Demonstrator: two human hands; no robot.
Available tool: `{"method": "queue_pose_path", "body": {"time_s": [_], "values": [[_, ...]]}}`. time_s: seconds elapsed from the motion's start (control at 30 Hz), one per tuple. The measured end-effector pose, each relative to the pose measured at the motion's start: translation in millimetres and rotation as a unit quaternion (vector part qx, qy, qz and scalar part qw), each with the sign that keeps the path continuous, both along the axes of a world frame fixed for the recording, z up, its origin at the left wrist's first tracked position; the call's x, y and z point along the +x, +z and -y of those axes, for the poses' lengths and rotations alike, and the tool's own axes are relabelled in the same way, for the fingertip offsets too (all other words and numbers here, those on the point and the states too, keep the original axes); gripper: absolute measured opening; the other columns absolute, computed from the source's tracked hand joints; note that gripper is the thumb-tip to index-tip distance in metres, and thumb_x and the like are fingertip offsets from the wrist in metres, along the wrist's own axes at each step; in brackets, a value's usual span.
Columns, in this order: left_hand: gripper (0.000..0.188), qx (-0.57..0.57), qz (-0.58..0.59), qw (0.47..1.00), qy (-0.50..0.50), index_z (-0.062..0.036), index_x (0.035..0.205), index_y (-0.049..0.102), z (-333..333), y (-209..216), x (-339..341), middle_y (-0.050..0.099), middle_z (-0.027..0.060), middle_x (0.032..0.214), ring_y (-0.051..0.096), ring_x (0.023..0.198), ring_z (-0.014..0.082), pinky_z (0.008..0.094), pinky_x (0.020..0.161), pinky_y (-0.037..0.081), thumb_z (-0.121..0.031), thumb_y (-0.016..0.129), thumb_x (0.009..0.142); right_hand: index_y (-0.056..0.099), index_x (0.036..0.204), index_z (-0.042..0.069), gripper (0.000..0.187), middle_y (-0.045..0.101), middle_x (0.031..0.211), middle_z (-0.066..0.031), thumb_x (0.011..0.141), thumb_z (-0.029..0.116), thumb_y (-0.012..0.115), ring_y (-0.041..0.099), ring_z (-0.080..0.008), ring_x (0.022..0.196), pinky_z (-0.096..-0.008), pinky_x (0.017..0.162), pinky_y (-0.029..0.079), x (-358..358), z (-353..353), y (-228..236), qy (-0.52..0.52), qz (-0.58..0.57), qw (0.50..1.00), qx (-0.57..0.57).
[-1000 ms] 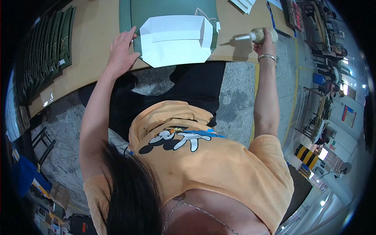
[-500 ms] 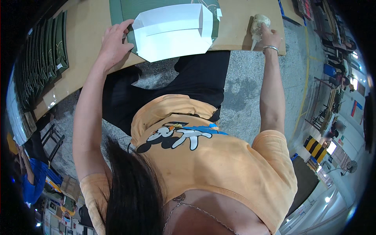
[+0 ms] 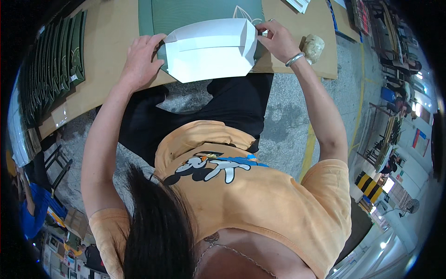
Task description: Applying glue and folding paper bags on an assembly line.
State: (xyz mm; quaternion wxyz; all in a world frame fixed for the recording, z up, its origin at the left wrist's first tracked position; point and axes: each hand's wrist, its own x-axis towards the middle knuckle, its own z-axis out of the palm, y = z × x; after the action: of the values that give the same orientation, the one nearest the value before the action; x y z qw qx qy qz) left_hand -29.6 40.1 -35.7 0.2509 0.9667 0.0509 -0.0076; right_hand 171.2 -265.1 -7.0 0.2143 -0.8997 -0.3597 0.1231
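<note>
A green paper bag (image 3: 200, 11) lies on the table in front of me, its near end folded out into a white tray-like shape (image 3: 209, 58) with raised sides. My left hand (image 3: 141, 63) holds the left edge of that end, fingers at the upper corner and thumb lower down. At the right edge, my right hand (image 3: 278, 42) pinches the bag between thumb and fingers; the fingertips are partly hidden. Close to my right wrist lies a squeeze bottle (image 3: 313, 48), whitish and smeared, apart from the hand.
A row of folded green paper bags (image 3: 55, 60) stands on the left of the brown table (image 3: 100, 51). White sheets (image 3: 298, 4) lie at the far right. Pale cord handles (image 3: 241, 13) show behind the white end. Other people and benches are farther off to the right.
My right hand has let go of the squeeze bottle and moved left to the bag's right edge. The bottle stays on the table. My left hand keeps to the left edge.
</note>
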Motion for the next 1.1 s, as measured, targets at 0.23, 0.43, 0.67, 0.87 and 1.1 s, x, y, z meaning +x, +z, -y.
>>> {"method": "queue_pose_path", "body": {"time_s": [0.23,0.43,0.67,0.87,1.1], "values": [[0.046,0.020,0.057,0.998,-0.029,-0.0100,0.120,0.055,-0.5,-4.7,-6.9,0.054,0.0117,0.112,0.048,0.111,0.0310,0.0417,0.097,0.038,-0.008,0.065,0.076,0.061,0.091,0.006,0.012,0.060,0.091,-0.0126,0.080,0.008,0.058,0.061,-0.0333,0.082,-0.0398,0.074,0.051,-9.8,-3.8,-28.6,0.051,0.099,0.994,-0.015],[0.041,0.070,0.065,0.986,-0.136,-0.0043,0.118,0.058,-0.9,-10.4,-14.7,0.051,0.0141,0.122,0.046,0.116,0.0328,0.0444,0.100,0.036,-0.007,0.062,0.077,0.062,0.113,0.011,0.037,0.061,0.107,-0.0084,0.077,0.003,0.058,0.056,-0.0289,0.106,-0.0418,0.088,0.046,-34.1,23.7,-30.3,0.144,0.175,0.972,-0.055],[0.074,0.169,-0.027,0.976,-0.138,-0.0075,0.131,0.051,29.2,17.9,-21.2,0.047,0.0146,0.128,0.039,0.127,0.0313,0.0478,0.113,0.024,-0.038,0.077,0.069,0.041,0.140,0.018,0.068,0.043,0.142,-0.0085,0.078,0.024,0.067,0.030,-0.0335,0.137,-0.0546,0.110,0.026,-55.1,23.7,-9.5,0.150,0.165,0.938,-0.265],[0.055,0.087,0.099,0.988,-0.085,-0.0070,0.117,0.060,34.9,-13.3,-23.4,0.053,0.0115,0.120,0.046,0.117,0.0293,0.0446,0.097,0.036,-0.037,0.074,0.074,0.049,0.134,0.015,0.061,0.050,0.133,-0.0094,0.082,0.040,0.067,0.035,-0.0324,0.133,-0.0552,0.108,0.027,-44.7,26.5,-15.8,0.132,0.145,0.959,-0.203],[0.033,0.022,0.134,0.989,0.064,-0.0073,0.104,0.065,45.4,-23.9,9.1,0.063,0.0090,0.096,0.053,0.095,0.0291,0.0431,0.082,0.040,-0.030,0.070,0.080,0.064,0.114,0.012,0.041,0.062,0.100,-0.0094,0.083,0.039,0.065,0.055,-0.0313,0.101,-0.0463,0.092,0.039,-53.9,3.5,-43.7,-0.002,0.174,0.984,-0.023]]}}
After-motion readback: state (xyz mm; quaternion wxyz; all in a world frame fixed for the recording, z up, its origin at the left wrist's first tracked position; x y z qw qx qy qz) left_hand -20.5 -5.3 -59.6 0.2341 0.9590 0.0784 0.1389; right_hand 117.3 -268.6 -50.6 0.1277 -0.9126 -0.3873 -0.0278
